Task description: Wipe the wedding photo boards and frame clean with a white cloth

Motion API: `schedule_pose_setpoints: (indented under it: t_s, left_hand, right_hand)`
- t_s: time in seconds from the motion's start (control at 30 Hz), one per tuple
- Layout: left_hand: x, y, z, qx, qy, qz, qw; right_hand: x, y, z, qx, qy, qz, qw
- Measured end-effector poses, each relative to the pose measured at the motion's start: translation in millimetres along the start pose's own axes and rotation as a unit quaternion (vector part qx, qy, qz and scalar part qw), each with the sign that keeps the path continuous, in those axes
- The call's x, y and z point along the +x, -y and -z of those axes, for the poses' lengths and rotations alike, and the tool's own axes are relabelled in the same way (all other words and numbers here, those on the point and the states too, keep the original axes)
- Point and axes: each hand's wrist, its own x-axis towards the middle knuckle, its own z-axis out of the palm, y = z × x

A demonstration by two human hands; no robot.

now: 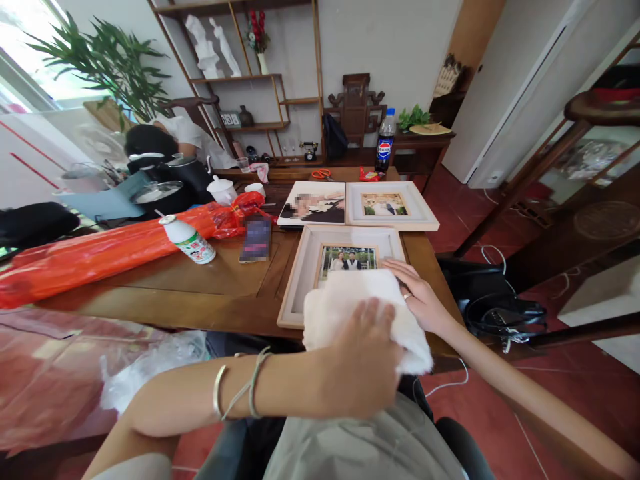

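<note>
My left hand [367,357], slightly blurred, presses a white cloth [325,310] over the near part of a light wooden picture frame [290,293]. Above the cloth's edge shows the frame's inner photo [345,258] of a couple outdoors; its lower part is covered. At the frame's right side, my right hand [420,297], with a ring on one finger, holds the edge, its thumb side partly hidden by the cloth. Just behind lie a second framed photo [423,207] and a pale panel with a photo [325,210], side by side and touching.
Left of the frame lie a phone [255,239], a tilted white bottle [187,240] and a long red-wrapped bundle [115,250]. Farther back are orange-handled scissors [321,174] and a cola bottle [385,143]. Another person [173,137] bends behind black pots. A black bag [500,310] stands right.
</note>
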Motion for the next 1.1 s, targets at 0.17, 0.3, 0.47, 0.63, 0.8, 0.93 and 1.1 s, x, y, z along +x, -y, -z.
schedule_pose_setpoints:
  t_s: [0.17,0.3,0.47,0.63,0.8,0.93,1.1]
  left_hand:
    - [6,-11,-2,-0.027,-0.02,0.015,0.999]
    - [26,10,-8,-0.026,-0.024,0.071,0.997]
    - [52,44,-12,0.001,-0.054,0.134,0.989]
    - [80,78,-4,0.015,-0.079,0.16,0.984]
    - [105,104,-6,0.052,-0.114,-0.021,0.992]
    - [99,114,-10,0.084,-0.089,0.006,0.993]
    - [53,137,-7,0.125,-0.062,0.087,0.986]
  right_hand:
    - [1,-1,2,0.016,-0.002,0.002,1.0]
    - [1,-1,2,0.02,-0.007,-0.001,1.0]
    - [1,1,0,0.001,0.0,0.007,1.0]
    - [1,1,-1,-0.025,0.008,0.002,1.0]
    - [1,2,0,-0.029,0.01,-0.006,1.0]
    - [0,2,0,-0.015,0.005,0.004,1.0]
    - [0,1,-1,0.002,0.0,0.008,1.0]
